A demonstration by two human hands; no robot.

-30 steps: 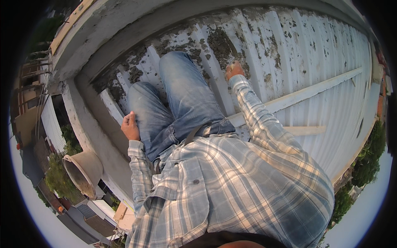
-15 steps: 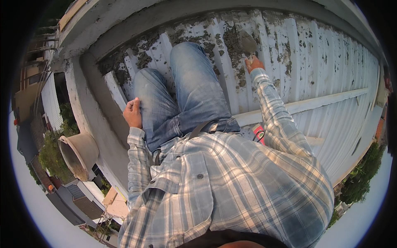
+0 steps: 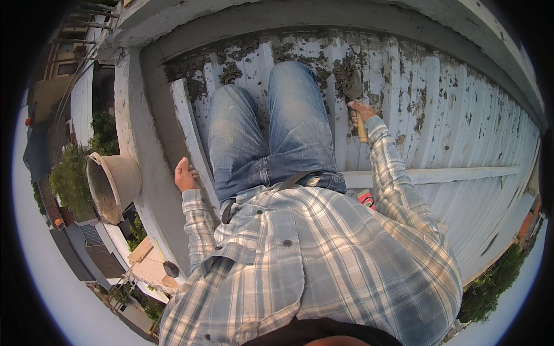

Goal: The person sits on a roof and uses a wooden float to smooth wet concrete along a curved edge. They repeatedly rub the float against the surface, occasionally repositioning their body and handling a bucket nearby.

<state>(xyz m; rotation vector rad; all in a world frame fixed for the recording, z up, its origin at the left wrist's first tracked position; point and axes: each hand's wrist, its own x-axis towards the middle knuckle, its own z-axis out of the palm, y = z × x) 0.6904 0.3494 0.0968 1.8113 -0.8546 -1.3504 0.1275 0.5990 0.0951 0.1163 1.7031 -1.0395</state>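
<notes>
My right hand (image 3: 361, 111) is closed round the wooden handle of a trowel (image 3: 362, 131). The blade, grey with mortar, points away from me and rests at a clump of wet mortar (image 3: 344, 70) on the ribbed white metal sheet (image 3: 427, 130). Off to the left, my left hand (image 3: 186, 175) hangs beside my thigh with its fingers curled in, and I see nothing in them. It is close to a pale straight board (image 3: 193, 124) lying along the left edge of the sheet.
A mortar-stained bucket (image 3: 126, 177) lies tipped at the outer side of the left concrete wall (image 3: 131, 109). Mortar splashes cover the sheet's far part, below a plastered ledge (image 3: 277, 20). A pale batten (image 3: 444, 175) crosses the sheet at right. Rooftops and trees show beyond the wall.
My right hand has drawn the trowel a little toward me, and its wooden handle now shows. My left hand has moved off my thigh to the board's side. The view has shifted slightly.
</notes>
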